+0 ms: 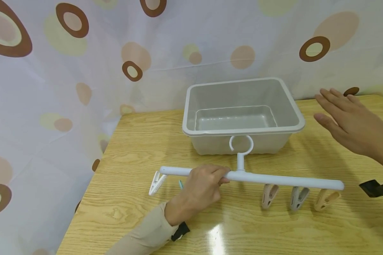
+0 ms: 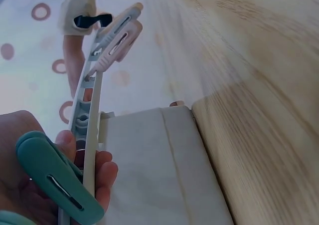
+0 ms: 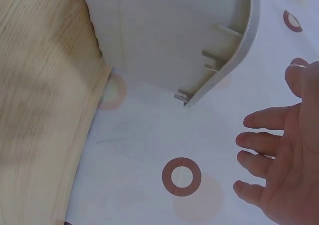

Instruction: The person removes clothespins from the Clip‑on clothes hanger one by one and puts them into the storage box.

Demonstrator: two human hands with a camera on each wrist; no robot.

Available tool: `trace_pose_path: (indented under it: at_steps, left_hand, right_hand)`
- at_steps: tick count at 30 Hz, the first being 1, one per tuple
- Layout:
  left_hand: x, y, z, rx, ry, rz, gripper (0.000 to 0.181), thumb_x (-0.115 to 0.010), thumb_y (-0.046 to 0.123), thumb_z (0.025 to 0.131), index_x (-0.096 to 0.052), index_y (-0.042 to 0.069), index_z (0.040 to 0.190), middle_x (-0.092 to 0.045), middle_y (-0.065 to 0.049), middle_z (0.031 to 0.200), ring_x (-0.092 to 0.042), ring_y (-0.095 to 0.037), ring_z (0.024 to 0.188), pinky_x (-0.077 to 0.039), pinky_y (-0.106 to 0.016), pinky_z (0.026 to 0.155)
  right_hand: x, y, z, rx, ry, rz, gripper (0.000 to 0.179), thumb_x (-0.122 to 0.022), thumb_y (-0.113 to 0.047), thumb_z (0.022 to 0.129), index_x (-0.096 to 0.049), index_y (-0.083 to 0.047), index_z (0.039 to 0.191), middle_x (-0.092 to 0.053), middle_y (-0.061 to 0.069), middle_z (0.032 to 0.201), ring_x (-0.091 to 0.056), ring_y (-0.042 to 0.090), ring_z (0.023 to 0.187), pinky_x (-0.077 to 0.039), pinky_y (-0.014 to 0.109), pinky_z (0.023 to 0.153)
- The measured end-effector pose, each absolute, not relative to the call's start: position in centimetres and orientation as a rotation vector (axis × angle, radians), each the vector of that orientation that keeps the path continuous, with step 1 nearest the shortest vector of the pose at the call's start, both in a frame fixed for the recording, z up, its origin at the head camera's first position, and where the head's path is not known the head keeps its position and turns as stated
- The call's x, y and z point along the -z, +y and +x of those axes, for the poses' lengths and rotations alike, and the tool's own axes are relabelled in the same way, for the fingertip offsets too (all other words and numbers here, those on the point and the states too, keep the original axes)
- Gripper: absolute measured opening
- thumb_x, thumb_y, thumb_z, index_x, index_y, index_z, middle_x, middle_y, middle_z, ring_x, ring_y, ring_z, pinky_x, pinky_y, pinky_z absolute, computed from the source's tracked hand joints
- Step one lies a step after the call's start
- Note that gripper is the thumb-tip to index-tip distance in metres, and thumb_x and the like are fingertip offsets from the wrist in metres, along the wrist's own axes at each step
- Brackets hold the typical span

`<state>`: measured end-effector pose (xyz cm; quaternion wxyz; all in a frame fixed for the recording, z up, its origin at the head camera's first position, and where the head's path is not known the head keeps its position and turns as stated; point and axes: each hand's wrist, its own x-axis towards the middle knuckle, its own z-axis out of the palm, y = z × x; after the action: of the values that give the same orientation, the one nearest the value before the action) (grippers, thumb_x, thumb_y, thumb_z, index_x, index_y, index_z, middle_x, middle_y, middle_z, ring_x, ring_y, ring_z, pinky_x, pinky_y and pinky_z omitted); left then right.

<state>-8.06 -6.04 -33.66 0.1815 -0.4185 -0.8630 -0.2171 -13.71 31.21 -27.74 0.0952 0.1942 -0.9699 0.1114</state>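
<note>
A white clip hanger (image 1: 284, 180) with a hook on top is held level above the table in the head view. My left hand (image 1: 202, 187) grips its bar left of the hook. Beneath the bar's right half hang a pinkish clip (image 1: 269, 196), a grey clip (image 1: 298, 198) and a yellowish clip (image 1: 326, 200). A white clip (image 1: 157, 183) dangles at the left end. In the left wrist view a teal clip (image 2: 60, 177) hangs close to the gripping fingers; the head view mostly hides it. My right hand (image 1: 354, 122), fingers extended, hovers right of the bin, touching nothing.
Behind the hanger, a grey plastic bin (image 1: 242, 132) stands on the wooden table (image 1: 131, 141), with nothing visible inside. A patterned curtain (image 1: 166, 85) covers the wall at the back and left. The table's left edge runs down toward the lower left.
</note>
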Motion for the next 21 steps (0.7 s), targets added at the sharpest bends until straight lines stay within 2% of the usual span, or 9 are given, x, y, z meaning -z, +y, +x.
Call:
trace_pose_path:
  at_steps: [15, 21]
  left_hand:
    - [32.9, -6.4, -7.0, 0.561, -2.398, -1.213, 0.015, -0.072, 0.01, 0.086, -0.073, 0.002, 0.099, -0.073, -0.006, 0.094, -0.07, -0.016, 0.083, -0.054, -0.025, 0.078]
    - [32.1, -6.4, -7.2, 0.556, -2.372, -1.215, 0.014, -0.071, 0.009, 0.087, -0.072, 0.001, 0.098, -0.073, -0.006, 0.091, -0.069, -0.015, 0.08, -0.054, -0.023, 0.075]
  right_hand:
    - [27.6, 31.3, -12.9, -0.341, -2.85, 0.58, 0.059, -0.029, -0.031, 0.107, -0.013, 0.006, 0.15, -0.007, 0.026, 0.157, 0.001, 0.037, 0.146, 0.005, 0.052, 0.116]
    - [27.4, 31.0, -11.2, -0.534, -2.821, 0.569, 0.054, -0.029, -0.022, 0.107, -0.01, 0.001, 0.152, -0.004, 0.023, 0.158, 0.002, 0.046, 0.143, 0.005, 0.059, 0.113]
